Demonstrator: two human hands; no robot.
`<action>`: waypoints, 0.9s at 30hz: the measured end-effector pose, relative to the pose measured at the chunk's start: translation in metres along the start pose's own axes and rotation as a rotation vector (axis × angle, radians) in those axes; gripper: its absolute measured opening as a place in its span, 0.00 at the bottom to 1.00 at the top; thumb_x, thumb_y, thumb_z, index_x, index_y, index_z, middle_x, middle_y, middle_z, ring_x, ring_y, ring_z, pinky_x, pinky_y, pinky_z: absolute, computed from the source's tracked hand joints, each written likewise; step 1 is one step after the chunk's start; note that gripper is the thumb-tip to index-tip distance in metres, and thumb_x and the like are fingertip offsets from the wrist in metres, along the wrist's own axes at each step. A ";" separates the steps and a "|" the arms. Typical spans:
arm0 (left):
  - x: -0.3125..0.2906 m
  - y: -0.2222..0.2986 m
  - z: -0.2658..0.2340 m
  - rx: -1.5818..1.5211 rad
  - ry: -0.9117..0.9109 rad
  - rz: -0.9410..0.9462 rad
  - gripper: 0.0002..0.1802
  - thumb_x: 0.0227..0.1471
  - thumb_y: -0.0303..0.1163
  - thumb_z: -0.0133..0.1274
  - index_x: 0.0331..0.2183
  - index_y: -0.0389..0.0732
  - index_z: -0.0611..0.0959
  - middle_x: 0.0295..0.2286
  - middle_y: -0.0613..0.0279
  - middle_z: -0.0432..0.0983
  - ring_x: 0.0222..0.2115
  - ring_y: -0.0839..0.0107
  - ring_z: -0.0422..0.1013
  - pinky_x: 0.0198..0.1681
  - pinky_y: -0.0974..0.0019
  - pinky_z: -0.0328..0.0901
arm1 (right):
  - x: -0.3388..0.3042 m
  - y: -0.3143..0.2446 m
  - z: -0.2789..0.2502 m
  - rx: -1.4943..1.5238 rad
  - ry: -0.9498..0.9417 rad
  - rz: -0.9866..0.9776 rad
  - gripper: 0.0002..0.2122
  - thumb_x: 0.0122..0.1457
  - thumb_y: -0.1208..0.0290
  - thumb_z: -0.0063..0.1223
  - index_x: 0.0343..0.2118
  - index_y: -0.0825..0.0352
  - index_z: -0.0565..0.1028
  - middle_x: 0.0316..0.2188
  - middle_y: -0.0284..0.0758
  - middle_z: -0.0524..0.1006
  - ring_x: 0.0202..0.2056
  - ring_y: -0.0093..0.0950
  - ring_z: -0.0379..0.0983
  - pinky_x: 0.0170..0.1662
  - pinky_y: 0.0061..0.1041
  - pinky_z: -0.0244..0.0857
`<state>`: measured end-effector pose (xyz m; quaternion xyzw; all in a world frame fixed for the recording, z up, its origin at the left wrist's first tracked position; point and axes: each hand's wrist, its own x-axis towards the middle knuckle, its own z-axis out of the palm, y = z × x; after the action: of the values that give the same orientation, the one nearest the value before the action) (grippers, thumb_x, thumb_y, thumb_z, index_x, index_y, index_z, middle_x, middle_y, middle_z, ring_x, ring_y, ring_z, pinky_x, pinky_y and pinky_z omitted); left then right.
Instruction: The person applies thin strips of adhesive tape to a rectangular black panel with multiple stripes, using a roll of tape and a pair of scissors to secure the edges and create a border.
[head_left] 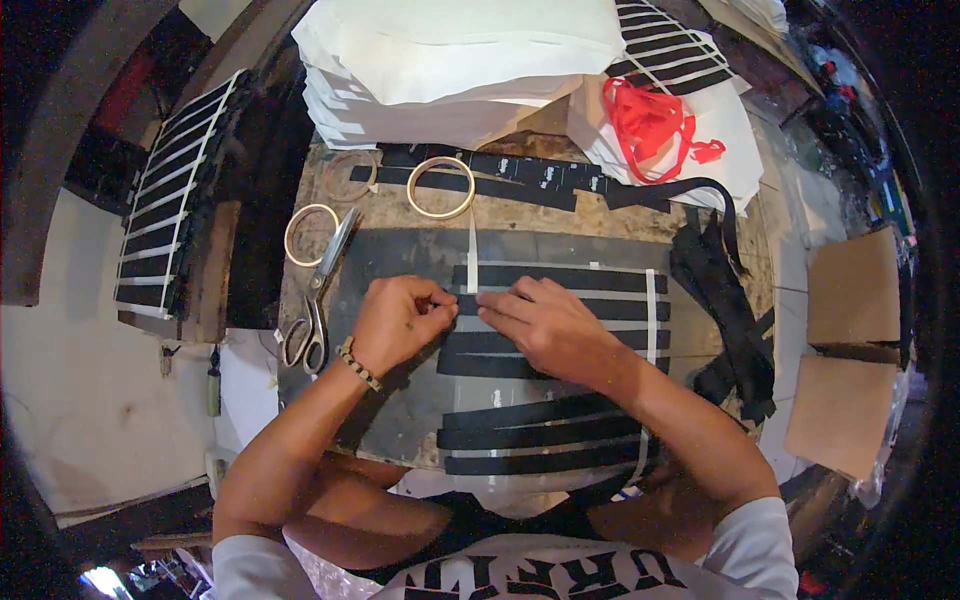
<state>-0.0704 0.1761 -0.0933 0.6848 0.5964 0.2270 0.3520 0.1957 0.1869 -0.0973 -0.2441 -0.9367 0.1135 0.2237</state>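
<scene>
Several black fabric strips (540, 434) lie in rows across a dark board (395, 400). White tape (473, 262) runs down from a tape roll (413, 190) over the left ends of the upper rows. A second white tape (651, 312) crosses their right ends. My left hand (400, 322) pinches the left end of one black strip (467, 309) beside the tape. Fingers together, my right hand (545, 328) grips the same strip just right of the tape; its palm hides part of the rows. Metal scissors (322, 283) rest left of my left hand.
A second tape roll (289, 237) touches the scissors. White sheets (450, 110) are stacked at the back, with red ribbon (640, 130) to their right. Loose black strips (715, 300) heap at the right edge. Taped strips (175, 200) hang at left; cardboard (850, 290) stands at right.
</scene>
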 end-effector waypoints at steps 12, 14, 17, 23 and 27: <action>0.060 0.013 -0.040 0.169 0.011 -0.027 0.13 0.52 0.37 0.69 0.35 0.38 0.90 0.28 0.53 0.86 0.27 0.64 0.81 0.33 0.60 0.74 | 0.001 0.001 -0.003 0.008 0.007 -0.008 0.17 0.54 0.75 0.58 0.47 0.71 0.83 0.51 0.34 0.82 0.45 0.32 0.75 0.46 0.34 0.72; 0.087 0.012 -0.044 0.212 0.120 -0.069 0.15 0.52 0.38 0.68 0.38 0.38 0.89 0.28 0.52 0.85 0.28 0.61 0.82 0.34 0.57 0.74 | 0.000 0.002 -0.003 0.006 0.002 -0.007 0.17 0.54 0.75 0.58 0.47 0.71 0.83 0.51 0.34 0.82 0.45 0.32 0.75 0.47 0.34 0.72; 0.116 -0.013 -0.035 0.345 0.279 -0.038 0.20 0.52 0.38 0.67 0.44 0.38 0.83 0.27 0.50 0.84 0.29 0.54 0.82 0.35 0.53 0.74 | 0.002 0.002 -0.003 0.022 0.000 -0.011 0.17 0.55 0.74 0.58 0.48 0.71 0.83 0.51 0.34 0.82 0.45 0.33 0.75 0.47 0.34 0.72; 0.117 -0.016 -0.031 0.416 0.404 0.068 0.21 0.53 0.36 0.65 0.46 0.38 0.78 0.26 0.49 0.82 0.28 0.49 0.81 0.36 0.50 0.74 | 0.002 0.000 -0.002 0.039 -0.008 -0.005 0.17 0.56 0.73 0.56 0.48 0.71 0.83 0.52 0.34 0.81 0.46 0.33 0.75 0.48 0.35 0.72; 0.070 0.039 -0.054 0.305 0.490 0.159 0.17 0.56 0.31 0.62 0.47 0.37 0.78 0.24 0.51 0.79 0.25 0.52 0.79 0.32 0.51 0.72 | -0.001 0.002 -0.005 0.033 -0.046 0.000 0.17 0.57 0.73 0.56 0.49 0.70 0.83 0.53 0.34 0.81 0.48 0.33 0.74 0.48 0.34 0.71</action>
<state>-0.0712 0.2547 -0.0364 0.6992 0.6352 0.3200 0.0719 0.1992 0.1887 -0.0939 -0.2379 -0.9395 0.1346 0.2063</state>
